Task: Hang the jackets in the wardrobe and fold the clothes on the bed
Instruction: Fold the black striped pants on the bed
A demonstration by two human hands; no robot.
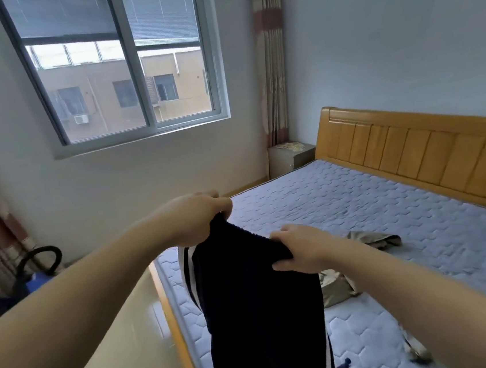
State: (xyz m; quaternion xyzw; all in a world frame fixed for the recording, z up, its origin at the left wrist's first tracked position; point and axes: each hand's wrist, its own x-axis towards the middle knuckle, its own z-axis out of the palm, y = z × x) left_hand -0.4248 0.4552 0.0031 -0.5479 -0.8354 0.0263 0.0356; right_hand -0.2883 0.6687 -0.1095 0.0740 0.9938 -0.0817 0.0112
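Both hands hold up the dark pants [259, 296] by the top edge, the left hand [200, 218] gripping one corner and the right hand [299, 249] pinching the other, so the pants hang down straight over the bed [388, 204]. I think they are held high like this so the legs fall flat and are easy to fold. A tan piece of clothing [336, 288] lies crumpled on the bed just beside the pants, not folded yet.
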